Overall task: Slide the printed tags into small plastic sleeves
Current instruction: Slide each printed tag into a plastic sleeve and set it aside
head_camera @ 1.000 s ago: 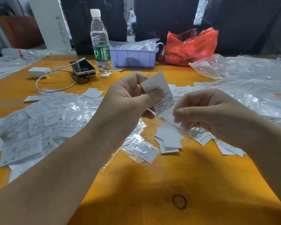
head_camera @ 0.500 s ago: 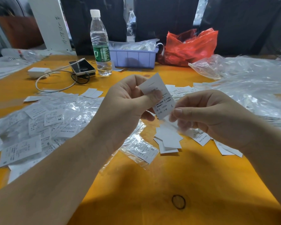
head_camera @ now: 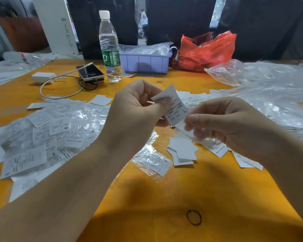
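Note:
My left hand (head_camera: pixel 135 110) pinches a white printed tag (head_camera: pixel 175 107) marked L by its upper end, above the yellow table. My right hand (head_camera: pixel 224 123) pinches a small clear plastic sleeve (head_camera: pixel 185 131) just below the tag's lower corner; the tag's bottom edge meets the sleeve's mouth. How far the tag sits inside is unclear. Loose blank-side tags (head_camera: pixel 182 149) lie under my hands. A heap of sleeved tags (head_camera: pixel 47 135) spreads to the left.
A water bottle (head_camera: pixel 109 48), a phone (head_camera: pixel 90 72) with cable and a white charger (head_camera: pixel 43 76) stand at the back left. A purple bin (head_camera: pixel 145 62) and red bag (head_camera: pixel 206 49) sit behind. Clear plastic bags (head_camera: pixel 269 88) pile at right. A black ring (head_camera: pixel 194 217) lies near the front edge.
The tag in my left hand has come down and to the right until it meets the sleeve held in my right hand, which has edged left towards it.

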